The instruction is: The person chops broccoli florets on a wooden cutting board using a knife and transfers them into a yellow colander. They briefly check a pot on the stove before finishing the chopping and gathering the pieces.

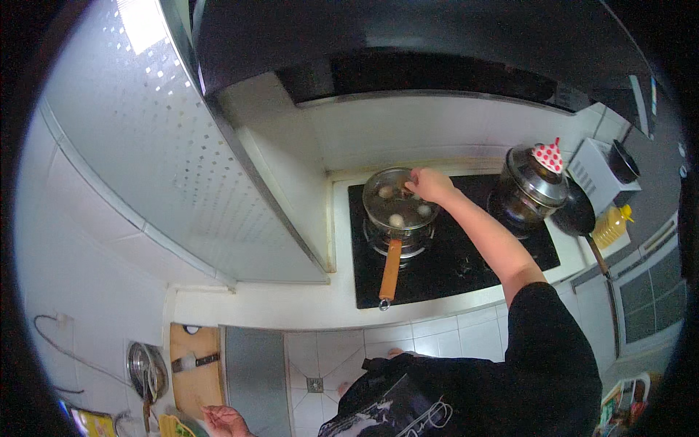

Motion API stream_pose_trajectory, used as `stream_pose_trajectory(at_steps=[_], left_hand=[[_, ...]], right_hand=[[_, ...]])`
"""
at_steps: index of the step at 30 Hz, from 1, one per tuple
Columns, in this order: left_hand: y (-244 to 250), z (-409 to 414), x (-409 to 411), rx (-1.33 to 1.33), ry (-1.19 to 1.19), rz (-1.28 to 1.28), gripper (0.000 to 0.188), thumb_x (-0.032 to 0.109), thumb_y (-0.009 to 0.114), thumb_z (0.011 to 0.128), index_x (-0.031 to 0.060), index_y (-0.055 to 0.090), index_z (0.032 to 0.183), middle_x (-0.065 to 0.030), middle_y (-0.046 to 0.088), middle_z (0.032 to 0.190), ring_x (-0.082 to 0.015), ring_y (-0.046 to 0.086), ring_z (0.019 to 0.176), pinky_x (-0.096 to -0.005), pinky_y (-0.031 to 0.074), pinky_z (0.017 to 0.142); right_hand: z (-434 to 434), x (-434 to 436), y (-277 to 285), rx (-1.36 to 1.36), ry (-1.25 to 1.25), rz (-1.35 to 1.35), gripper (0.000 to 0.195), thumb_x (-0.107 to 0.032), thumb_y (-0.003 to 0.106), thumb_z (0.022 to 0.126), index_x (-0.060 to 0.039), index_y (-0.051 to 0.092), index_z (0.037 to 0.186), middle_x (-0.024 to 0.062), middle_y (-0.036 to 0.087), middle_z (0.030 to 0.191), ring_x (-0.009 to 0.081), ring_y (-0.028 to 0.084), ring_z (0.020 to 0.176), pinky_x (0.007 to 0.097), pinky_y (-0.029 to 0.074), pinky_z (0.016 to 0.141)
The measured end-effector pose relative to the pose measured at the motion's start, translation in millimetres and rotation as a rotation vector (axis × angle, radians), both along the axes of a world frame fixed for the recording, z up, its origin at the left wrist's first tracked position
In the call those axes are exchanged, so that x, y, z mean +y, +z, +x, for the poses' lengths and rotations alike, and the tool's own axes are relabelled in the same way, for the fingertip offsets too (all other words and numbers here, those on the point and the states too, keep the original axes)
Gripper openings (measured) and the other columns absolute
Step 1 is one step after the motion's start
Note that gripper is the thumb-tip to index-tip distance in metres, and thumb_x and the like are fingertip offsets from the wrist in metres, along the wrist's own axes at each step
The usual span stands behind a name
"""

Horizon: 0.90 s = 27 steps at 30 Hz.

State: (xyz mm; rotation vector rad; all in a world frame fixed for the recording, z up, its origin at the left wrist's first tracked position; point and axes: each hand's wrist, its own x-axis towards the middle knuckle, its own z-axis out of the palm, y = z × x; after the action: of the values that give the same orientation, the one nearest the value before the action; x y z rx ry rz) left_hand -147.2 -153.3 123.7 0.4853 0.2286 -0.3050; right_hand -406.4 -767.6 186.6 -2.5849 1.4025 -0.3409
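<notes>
My right hand [431,187] reaches over the left burner, its fingers closed at the knob of a clear glass lid [377,207]. The lid is on or just over a saucepan; the frame does not settle whether it touches the rim. Several pale, egg-like round things [396,220] show through the glass. The saucepan's wooden handle [391,270] points towards me, with a metal ring at its end. My left hand [225,420] is low at the left, partly cut off by the frame, beside a wooden cutting board [188,390], and nothing shows in its fingers.
On the black glass cooktop [464,273] stands a lidded steel pot [524,191] with a red-dotted cloth [548,157] on top. A dark wok [576,210] and an oil bottle [610,226] are further right. A cleaver [195,361] lies on the cutting board. A range hood [426,33] hangs above.
</notes>
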Motion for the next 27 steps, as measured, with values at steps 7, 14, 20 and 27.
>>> stream_pose_trajectory(at_steps=[7,14,20,27], left_hand=[[-23,-38,68,0.008,0.086,0.076,0.006,0.011,0.06,0.067,0.0055,0.058,0.068,-0.0042,0.054,0.061,-0.0142,0.044,0.05,-0.0282,0.04,0.048],[-26,-47,65,0.071,0.17,0.183,0.008,0.013,0.059,0.068,0.0052,0.058,0.071,-0.0035,0.054,0.059,-0.0148,0.047,0.054,-0.0277,0.039,0.047],[-13,-40,52,0.066,0.128,0.056,0.008,0.012,0.058,0.069,0.0047,0.057,0.072,-0.0025,0.052,0.06,-0.0133,0.044,0.052,-0.0261,0.038,0.048],[-41,-31,77,0.143,0.096,0.017,0.008,0.012,0.057,0.069,0.005,0.057,0.074,-0.0024,0.05,0.061,-0.0135,0.044,0.054,-0.0268,0.039,0.051]], right_hand=[[36,-14,0,0.257,0.003,0.104,0.038,-0.035,0.056,0.071,-0.0007,0.06,0.087,0.016,0.059,0.088,0.0309,0.056,0.082,0.0384,0.045,0.069],[44,-25,-4,0.415,0.004,0.11,0.036,-0.033,0.056,0.071,-0.0033,0.06,0.092,0.0127,0.058,0.095,0.027,0.056,0.088,0.037,0.046,0.073],[28,-25,15,0.103,-0.108,0.009,0.031,-0.027,0.053,0.072,-0.0006,0.06,0.085,0.0145,0.06,0.086,0.0298,0.057,0.079,0.0382,0.045,0.069],[-39,-59,33,-0.728,-0.28,0.629,0.026,-0.026,0.051,0.079,-0.0019,0.055,0.071,0.0079,0.055,0.067,0.0147,0.05,0.051,0.0277,0.04,0.044]])
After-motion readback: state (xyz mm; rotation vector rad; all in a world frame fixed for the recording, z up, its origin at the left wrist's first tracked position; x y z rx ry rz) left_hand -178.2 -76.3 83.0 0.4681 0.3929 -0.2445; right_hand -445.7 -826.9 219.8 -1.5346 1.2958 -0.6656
